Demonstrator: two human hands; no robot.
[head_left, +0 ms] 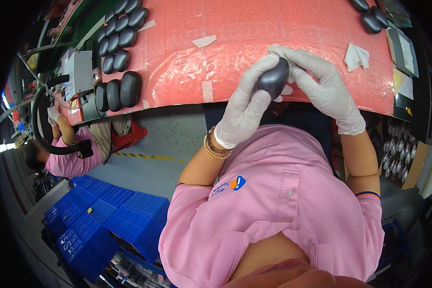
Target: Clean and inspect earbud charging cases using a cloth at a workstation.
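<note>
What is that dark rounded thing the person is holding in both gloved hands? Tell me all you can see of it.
The dark rounded piece is a smooth, pebble-like oval shell, dark grey with a dull sheen, probably plastic. It is held just above the near edge of the pink padded bench. The left hand cups it from below and the side; the right hand pinches its top with a white cloth. Gloves hide much of it.

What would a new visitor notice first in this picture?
First, the two white-gloved hands near the top centre: the left hand and the right hand together hold one dark rounded shell above the red padded mat. Next, rows of similar dark shells lie on the mat's left part, with a few more at its upper right. Stacked blue crates stand on the floor at lower left.
</note>
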